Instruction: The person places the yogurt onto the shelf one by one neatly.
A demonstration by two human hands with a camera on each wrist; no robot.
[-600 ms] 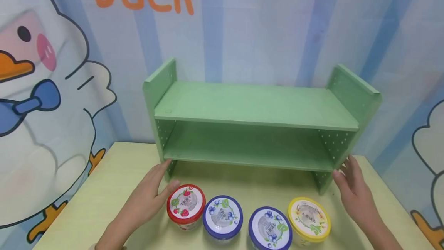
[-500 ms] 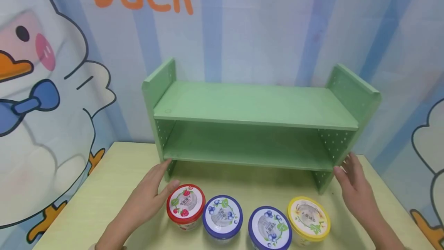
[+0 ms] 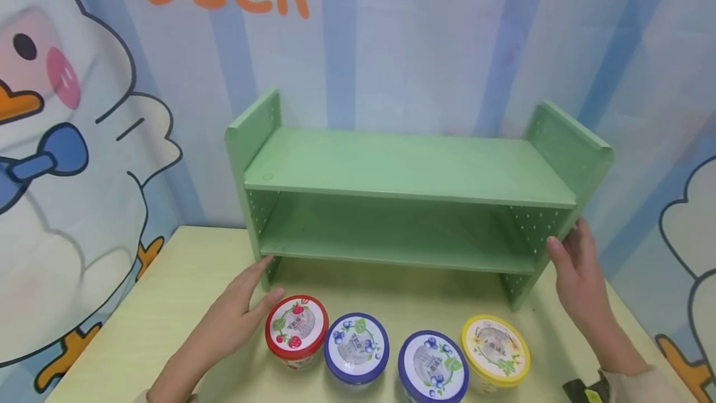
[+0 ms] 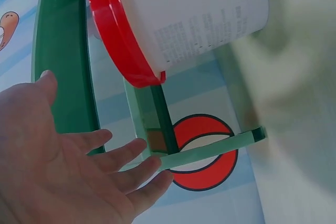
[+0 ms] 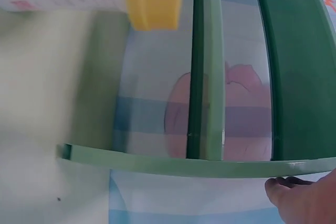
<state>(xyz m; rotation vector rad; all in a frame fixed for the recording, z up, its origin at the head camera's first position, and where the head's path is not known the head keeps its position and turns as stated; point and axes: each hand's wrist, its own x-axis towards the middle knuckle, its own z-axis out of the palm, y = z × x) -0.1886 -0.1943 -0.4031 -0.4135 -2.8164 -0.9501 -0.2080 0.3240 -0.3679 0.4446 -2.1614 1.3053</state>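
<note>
A green two-tier shelf (image 3: 411, 166) stands on the pale yellow table. My left hand (image 3: 237, 313) is by its lower left side, with fingers extended and spread in the left wrist view; whether they touch the panel is unclear. Beside its thumb stands a red-lidded tub (image 3: 297, 327) with strawberry pictures. My right hand (image 3: 584, 285) is at the outer face of the right side panel (image 3: 570, 160), its fingers partly hidden behind it. The fingertips (image 5: 278, 187) lie against or very near that panel in the right wrist view. Neither hand holds anything.
Two blue-lidded tubs (image 3: 357, 348) with blueberry pictures stand in front of the shelf, with a yellow-lidded tub (image 3: 495, 350) to their right. Behind the shelf hangs a striped blue cloth (image 3: 391, 42) printed with a duck. A dark strap-like item (image 3: 584, 390) is at the right wrist.
My right hand has moved up and slightly right along the shelf's right side panel. The left hand keeps its place by the left side, and the tubs stay put. The head view has shifted slightly.
</note>
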